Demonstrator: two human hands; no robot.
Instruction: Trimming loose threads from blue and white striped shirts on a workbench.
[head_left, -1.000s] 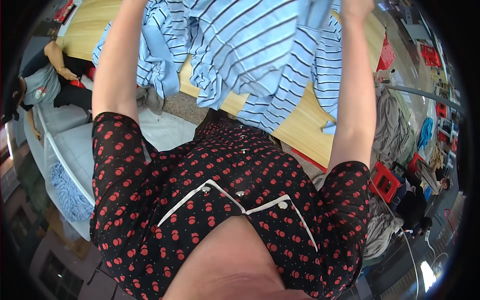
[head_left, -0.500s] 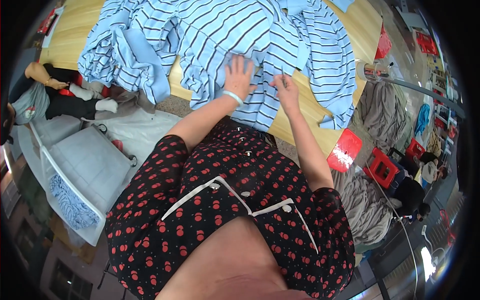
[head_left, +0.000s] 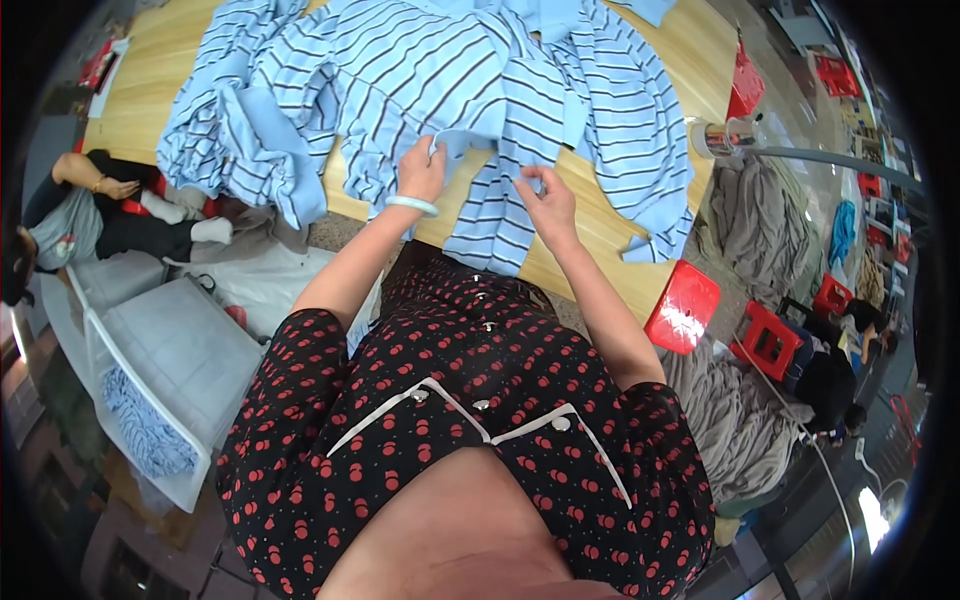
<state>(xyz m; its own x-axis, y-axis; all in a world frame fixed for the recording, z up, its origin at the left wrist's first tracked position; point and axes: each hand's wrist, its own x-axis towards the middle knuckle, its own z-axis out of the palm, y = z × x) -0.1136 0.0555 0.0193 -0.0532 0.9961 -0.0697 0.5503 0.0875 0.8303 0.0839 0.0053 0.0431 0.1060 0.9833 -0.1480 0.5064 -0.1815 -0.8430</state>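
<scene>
We look straight down from a head camera at our own two bare arms working over a wooden table [head_left: 640, 270]. A light blue shirt with dark stripes [head_left: 480, 90] lies spread across the tabletop, its lower edge hanging over the near side of the table towards us. A second heap of the same striped cloth [head_left: 230, 130] is bunched at the table's left end.

Our left hand [head_left: 422, 172], with a pale bangle on the wrist, has its fingers closed in a pinch on a fold of the shirt near the middle. Our right hand [head_left: 545, 195] sits just beside it, fingertips drawn together on the cloth, pinching an edge of the same shirt.

A second ago both arms were stretched up with the shirt lifted in the air; half a second ago the hands lay flatter on the fabric. Now the shirt is down on the table and the hands have shifted from smoothing to gripping, so we judge that laying out is done and a fold or adjustment is being started.

To the left, another person [head_left: 90, 210] sits low beside the table, and a white crate [head_left: 170, 350] holds blue cloth. Red stools [head_left: 685, 305] and grey fabric [head_left: 760, 215] lie to the right
</scene>
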